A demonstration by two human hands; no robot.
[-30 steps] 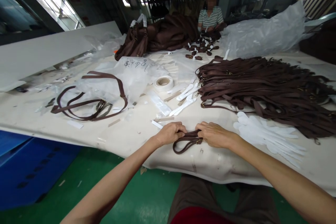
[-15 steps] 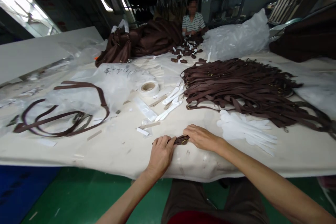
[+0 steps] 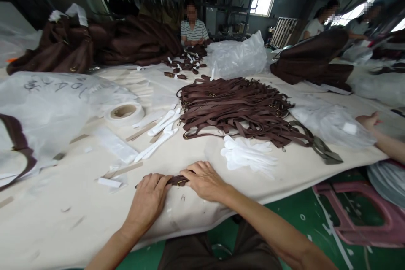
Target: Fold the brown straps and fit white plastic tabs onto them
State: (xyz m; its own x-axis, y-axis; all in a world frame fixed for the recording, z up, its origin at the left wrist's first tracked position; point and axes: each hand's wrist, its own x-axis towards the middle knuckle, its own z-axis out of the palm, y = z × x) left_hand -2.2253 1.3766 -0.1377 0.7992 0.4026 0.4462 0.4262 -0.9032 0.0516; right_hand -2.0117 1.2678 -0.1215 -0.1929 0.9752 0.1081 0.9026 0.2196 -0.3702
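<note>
A folded brown strap (image 3: 177,180) with a brass-coloured buckle lies at the near edge of the cloth-covered table. My left hand (image 3: 149,196) is closed over its left end, and my right hand (image 3: 204,180) grips the right end. Only the short middle stretch with the buckle shows between them; the rest is under my fingers. Just beyond my right hand rest white gloves (image 3: 248,156). Past the gloves is a large pile of brown straps (image 3: 234,107) with metal hardware. White strips (image 3: 161,133) lie to the left of that pile.
A roll of white tape (image 3: 124,113) and clear plastic sheeting (image 3: 57,97) are on the left. Brown bags (image 3: 60,48) and small tied strap bundles (image 3: 186,65) sit farther back. A person in a striped shirt (image 3: 193,30) is across the table. Another person's arm (image 3: 387,137) reaches in at right, above a pink stool (image 3: 363,223).
My view has swung to the right, bringing the stool, more people and another person's arm into sight. Both hands still grip the folded strap in much the same pose.
</note>
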